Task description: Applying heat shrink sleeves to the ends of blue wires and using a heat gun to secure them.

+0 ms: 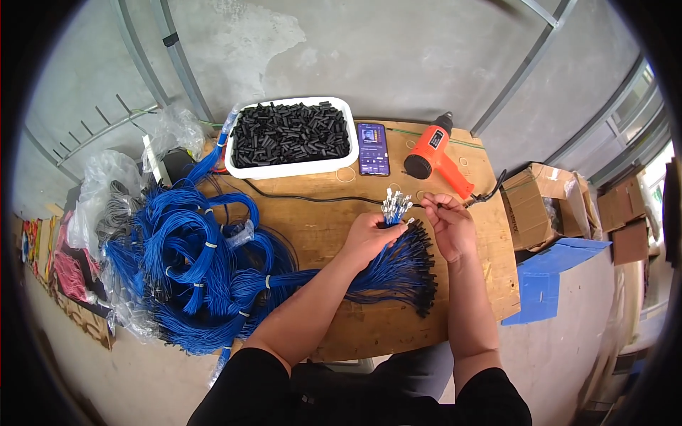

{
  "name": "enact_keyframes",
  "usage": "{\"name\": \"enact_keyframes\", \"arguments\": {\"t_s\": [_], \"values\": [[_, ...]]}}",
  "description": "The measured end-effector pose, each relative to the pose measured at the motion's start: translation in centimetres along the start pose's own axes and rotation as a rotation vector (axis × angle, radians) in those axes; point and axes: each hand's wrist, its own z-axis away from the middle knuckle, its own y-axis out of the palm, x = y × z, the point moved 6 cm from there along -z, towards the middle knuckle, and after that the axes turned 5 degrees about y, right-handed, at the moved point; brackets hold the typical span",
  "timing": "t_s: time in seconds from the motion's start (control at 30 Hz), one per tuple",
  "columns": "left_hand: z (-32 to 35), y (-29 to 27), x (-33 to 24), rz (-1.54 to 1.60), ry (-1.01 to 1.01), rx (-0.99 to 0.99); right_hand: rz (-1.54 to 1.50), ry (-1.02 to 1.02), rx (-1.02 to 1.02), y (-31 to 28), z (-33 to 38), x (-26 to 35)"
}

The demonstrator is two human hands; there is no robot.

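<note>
My left hand is closed around a bunch of blue wires, whose silver metal terminals stick up above the fingers. Below and to the right of that hand, more of the blue wires fan out over the table, tipped with black sleeves. Just right of the terminals is my right hand, its thumb and fingertips pinched together. Whatever lies between those fingertips is too small to make out. A thick blue strand runs from the fan leftward under my left forearm.
On the wooden table, a white tray holds many short black sleeves. Beside it lie a phone and an orange heat gun with a black cable. Coiled blue wire bundles cover the left side. Cardboard boxes stand right.
</note>
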Motion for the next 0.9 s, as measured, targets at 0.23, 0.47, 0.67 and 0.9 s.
{"name": "enact_keyframes", "arguments": {"t_s": [0.23, 0.47, 0.67, 0.9], "values": [[-0.1, 0.0, 0.3, -0.022, -0.008, 0.005, 0.004, -0.061, -0.006, 0.6, 0.8, 0.0], [-0.1, 0.0, 0.5, -0.021, -0.045, -0.009, -0.052, -0.002, 0.010, -1.2, 0.4, 0.3], [-0.3, 0.1, 0.7, 0.007, -0.020, -0.006, -0.162, 0.011, -0.007, -1.0, 0.5, 0.2], [-0.1, -0.1, 0.5, 0.006, -0.039, -0.017, -0.021, -0.017, -0.002, -0.4, 0.7, -0.2]]}}
